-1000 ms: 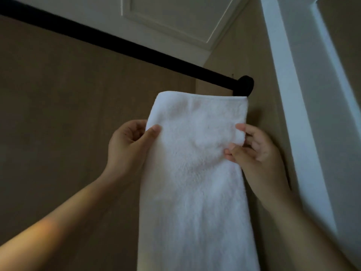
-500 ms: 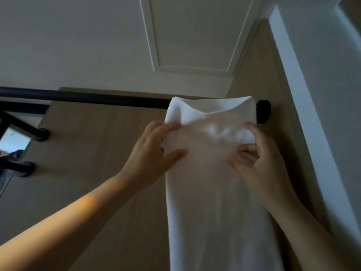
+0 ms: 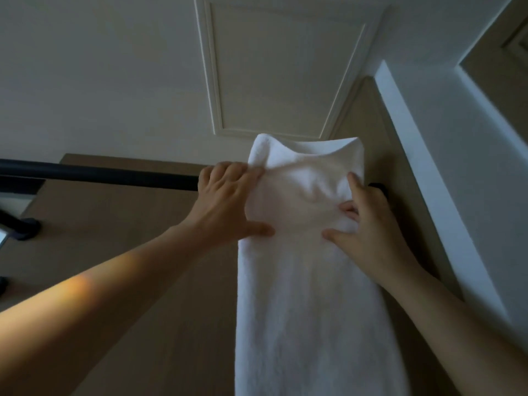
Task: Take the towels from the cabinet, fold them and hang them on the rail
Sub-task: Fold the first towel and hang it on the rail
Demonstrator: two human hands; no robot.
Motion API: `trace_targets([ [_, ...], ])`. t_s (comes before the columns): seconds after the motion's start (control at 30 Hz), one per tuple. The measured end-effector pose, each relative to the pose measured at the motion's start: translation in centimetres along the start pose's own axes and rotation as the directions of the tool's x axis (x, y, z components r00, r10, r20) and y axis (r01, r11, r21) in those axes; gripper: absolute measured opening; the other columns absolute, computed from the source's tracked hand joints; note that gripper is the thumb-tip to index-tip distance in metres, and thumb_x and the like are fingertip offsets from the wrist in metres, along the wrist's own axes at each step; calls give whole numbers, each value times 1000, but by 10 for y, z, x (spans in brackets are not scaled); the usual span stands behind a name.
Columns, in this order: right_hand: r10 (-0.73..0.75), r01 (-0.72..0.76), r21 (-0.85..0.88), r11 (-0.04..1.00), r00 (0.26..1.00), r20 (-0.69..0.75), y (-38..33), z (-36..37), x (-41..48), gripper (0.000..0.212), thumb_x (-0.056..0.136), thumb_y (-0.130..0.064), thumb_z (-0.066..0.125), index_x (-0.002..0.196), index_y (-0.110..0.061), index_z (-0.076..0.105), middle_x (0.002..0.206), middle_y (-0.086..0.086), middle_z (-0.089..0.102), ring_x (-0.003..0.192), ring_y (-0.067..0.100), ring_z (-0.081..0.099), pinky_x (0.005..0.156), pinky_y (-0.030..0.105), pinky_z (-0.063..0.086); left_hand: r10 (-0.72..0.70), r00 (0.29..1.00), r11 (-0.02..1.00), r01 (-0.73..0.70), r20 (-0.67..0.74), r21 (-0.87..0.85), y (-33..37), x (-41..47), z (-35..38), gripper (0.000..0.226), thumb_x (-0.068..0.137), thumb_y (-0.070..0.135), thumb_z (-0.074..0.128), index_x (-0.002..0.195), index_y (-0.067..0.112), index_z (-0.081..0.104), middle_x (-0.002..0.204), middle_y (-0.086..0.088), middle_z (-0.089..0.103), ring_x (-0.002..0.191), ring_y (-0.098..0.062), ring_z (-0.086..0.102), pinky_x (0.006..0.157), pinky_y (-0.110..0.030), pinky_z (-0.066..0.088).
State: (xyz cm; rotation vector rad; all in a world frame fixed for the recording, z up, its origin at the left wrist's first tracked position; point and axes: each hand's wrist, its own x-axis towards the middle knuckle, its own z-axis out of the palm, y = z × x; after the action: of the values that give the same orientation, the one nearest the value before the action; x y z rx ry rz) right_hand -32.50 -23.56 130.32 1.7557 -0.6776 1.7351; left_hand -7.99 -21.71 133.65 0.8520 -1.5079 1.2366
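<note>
Gripping a white towel (image 3: 308, 281) by both edges, a person stands beneath a black rail (image 3: 100, 175) in a view looking steeply upward. The left hand (image 3: 228, 201) curls its fingers round the towel's left edge, right where the cloth meets the rail, with the thumb laid across the front. The right hand (image 3: 368, 224) pinches the right edge, index finger stretched up along it, the other fingers bent into the cloth and the thumb spread on the front face. The towel, folded into a long narrow strip, has its top at the rail's right end, both upper corners raised above the bar, and its length hangs toward the near bottom of the view. Whether it rests fully on the rail cannot be told. A round end mount (image 3: 378, 188) shows just right of the towel against a brown wall (image 3: 143, 252). Dark brackets (image 3: 24, 225) sit far left, and a moulded panel (image 3: 285, 67) marks the pale ceiling above
</note>
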Motion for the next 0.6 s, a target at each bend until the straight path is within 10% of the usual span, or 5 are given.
trace_targets([
  [0.23, 3, -7, -121, 993, 999, -35, 9, 1, 18, 104, 72, -22, 85, 154, -23, 21, 127, 4, 38, 108, 18, 49, 92, 26, 42, -55, 997, 996, 51, 49, 78, -6, 31, 18, 105, 47, 87, 55, 136, 33, 43, 133, 4, 50, 129, -21, 37, 115, -50, 10],
  [0.6, 50, 0, -413, 911, 993, 110, 5, -16, 41, 86, 67, -56, 80, 140, -22, 46, 132, 7, 38, 122, 27, 40, 92, 31, 35, -68, 997, 994, 70, -24, 83, -7, 32, 23, 101, 45, 93, 47, 122, 27, 52, 115, 6, 60, 112, -19, 51, 105, -37, 20],
])
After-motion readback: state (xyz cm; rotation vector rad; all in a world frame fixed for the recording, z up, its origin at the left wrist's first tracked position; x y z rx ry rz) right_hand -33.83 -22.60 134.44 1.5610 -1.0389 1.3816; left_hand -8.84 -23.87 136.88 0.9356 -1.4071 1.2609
